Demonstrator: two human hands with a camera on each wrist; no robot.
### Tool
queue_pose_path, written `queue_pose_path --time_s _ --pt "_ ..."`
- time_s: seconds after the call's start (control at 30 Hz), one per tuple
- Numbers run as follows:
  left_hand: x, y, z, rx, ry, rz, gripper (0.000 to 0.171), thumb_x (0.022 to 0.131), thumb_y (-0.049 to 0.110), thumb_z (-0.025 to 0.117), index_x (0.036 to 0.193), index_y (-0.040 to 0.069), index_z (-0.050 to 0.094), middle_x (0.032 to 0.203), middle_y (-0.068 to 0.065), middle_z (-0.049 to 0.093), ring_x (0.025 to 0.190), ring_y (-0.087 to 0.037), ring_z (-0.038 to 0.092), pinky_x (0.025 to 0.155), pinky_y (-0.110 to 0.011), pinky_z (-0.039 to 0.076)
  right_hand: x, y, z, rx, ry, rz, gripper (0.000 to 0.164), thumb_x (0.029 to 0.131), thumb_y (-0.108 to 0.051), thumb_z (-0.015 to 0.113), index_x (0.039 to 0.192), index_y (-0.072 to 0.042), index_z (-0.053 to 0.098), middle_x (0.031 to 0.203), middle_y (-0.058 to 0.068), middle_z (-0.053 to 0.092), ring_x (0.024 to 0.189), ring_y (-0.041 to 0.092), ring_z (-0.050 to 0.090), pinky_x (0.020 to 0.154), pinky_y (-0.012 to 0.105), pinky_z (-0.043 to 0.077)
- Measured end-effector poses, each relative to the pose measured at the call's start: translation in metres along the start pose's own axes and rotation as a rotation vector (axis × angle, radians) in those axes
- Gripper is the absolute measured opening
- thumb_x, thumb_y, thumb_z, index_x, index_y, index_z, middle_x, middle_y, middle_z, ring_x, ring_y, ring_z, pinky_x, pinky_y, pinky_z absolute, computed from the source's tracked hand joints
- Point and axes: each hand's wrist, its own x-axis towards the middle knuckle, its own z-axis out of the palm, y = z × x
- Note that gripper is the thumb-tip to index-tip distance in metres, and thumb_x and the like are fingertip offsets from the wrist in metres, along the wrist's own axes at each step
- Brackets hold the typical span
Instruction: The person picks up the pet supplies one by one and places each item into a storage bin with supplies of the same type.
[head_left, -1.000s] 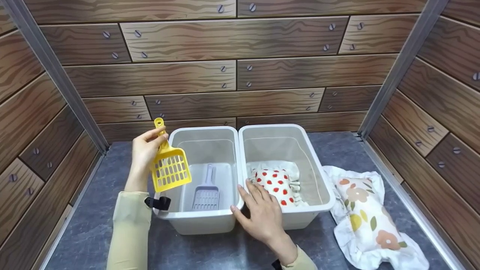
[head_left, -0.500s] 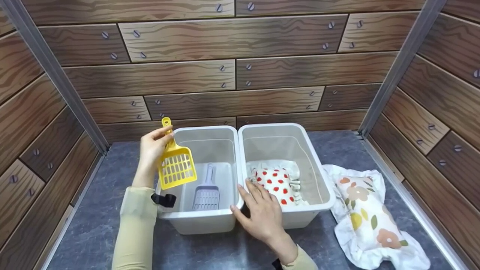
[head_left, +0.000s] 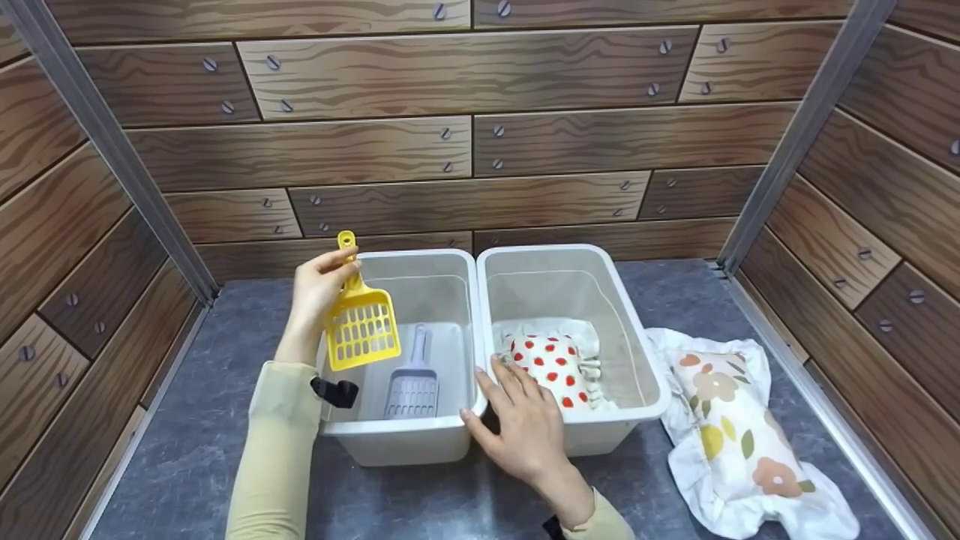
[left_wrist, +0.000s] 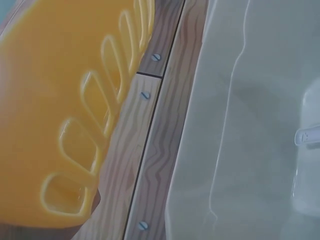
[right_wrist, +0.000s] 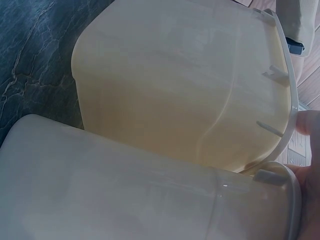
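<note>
The left hand (head_left: 319,289) pinched a yellow scoop (head_left: 365,300) at ten o'clock of the left tub (head_left: 397,426), the right hand (head_left: 521,431) resting, thumb and fingers apart, at seven of the right tub (head_left: 615,415).

A yellow scoop (head_left: 361,298), its slotted end lowermost, held aloft near the left grey bin (head_left: 409,448)

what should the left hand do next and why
Probably move the yellow scoop right and lower it into the left bin: the left hand holds it where, in the head view, it overlaps that bin's left side, and a lilac scoop lies inside.
</note>
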Motion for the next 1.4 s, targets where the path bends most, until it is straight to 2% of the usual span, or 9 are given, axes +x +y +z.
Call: queue_pose_path --time_s 0.2,0.57,0.77,1.0,1.4 --pt "0.002 -0.002 0.004 0.014 -0.015 0.008 0.035 0.092 0.009 0.065 0.127 0.003 0.065 0.114 -0.014 0.066 0.082 -0.005 0.056 0.072 -0.015 0.046 0.001 -0.001 -0.001 0.001 -0.017 0.009 0.057 0.091 -0.053 0.057 0.135 -0.019 0.06 0.143 0.007 0.053 0.127 0.031 0.051 0.095 0.049 0.044" --pt "0.006 -0.004 0.02 0.003 -0.036 0.024 0.036 0.088 0.008 0.07 0.123 -0.001 0.066 0.097 -0.004 0.069 0.078 -0.003 0.057 0.069 -0.014 0.046 -0.001 -0.002 0.0 0.002 -0.017 0.007 0.057 0.09 -0.054 0.058 0.135 -0.019 0.06 0.143 0.006 0.054 0.126 0.03 0.051 0.094 0.048 0.045" --pt "0.006 -0.005 0.027 0.002 -0.05 0.022 0.034 0.089 0.007 0.069 0.122 -0.002 0.067 0.098 -0.005 0.07 0.078 -0.004 0.058 0.069 -0.015 0.046 -0.001 0.0 0.001 0.001 -0.003 0.007 0.055 0.09 -0.052 0.059 0.134 -0.019 0.061 0.142 0.007 0.055 0.126 0.03 0.051 0.092 0.047 0.045" --pt "0.008 -0.007 0.033 0.008 -0.06 0.021 0.033 0.088 0.006 0.069 0.121 0.0 0.068 0.104 -0.012 0.07 0.08 -0.006 0.058 0.07 -0.016 0.047 0.0 0.0 0.0 0.007 -0.029 0.019 0.055 0.091 -0.053 0.057 0.135 -0.019 0.06 0.143 0.006 0.053 0.127 0.03 0.05 0.094 0.047 0.044" --pt "0.011 -0.009 0.039 -0.004 -0.083 0.003 0.034 0.089 0.005 0.068 0.122 -0.002 0.066 0.11 -0.016 0.068 0.08 -0.007 0.059 0.071 -0.016 0.049 0.0 -0.001 0.0 0.0 -0.034 0.028 0.056 0.091 -0.054 0.057 0.135 -0.02 0.06 0.144 0.006 0.052 0.128 0.029 0.05 0.095 0.048 0.044"
